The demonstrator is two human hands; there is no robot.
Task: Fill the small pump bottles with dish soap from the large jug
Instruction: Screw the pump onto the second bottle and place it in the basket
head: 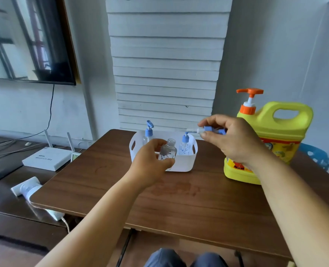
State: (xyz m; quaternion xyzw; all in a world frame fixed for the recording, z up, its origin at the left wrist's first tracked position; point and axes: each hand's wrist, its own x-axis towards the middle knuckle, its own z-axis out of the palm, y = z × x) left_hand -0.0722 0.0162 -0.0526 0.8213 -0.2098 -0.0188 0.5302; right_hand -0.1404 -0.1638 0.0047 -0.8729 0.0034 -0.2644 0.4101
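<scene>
Two capped pump bottles (148,132) stand in the white basket (181,166) behind left-hand fingers (164,162) gripping an open bottle (168,151).

One wide-angle view from the camera on my head, looking forward and down across the brown table (179,205). My forearms reach in from the bottom edge and my knees show just below the table's near edge, so it sits close. The wall beyond bends at the frame's sides, probably from lens distortion.
</scene>
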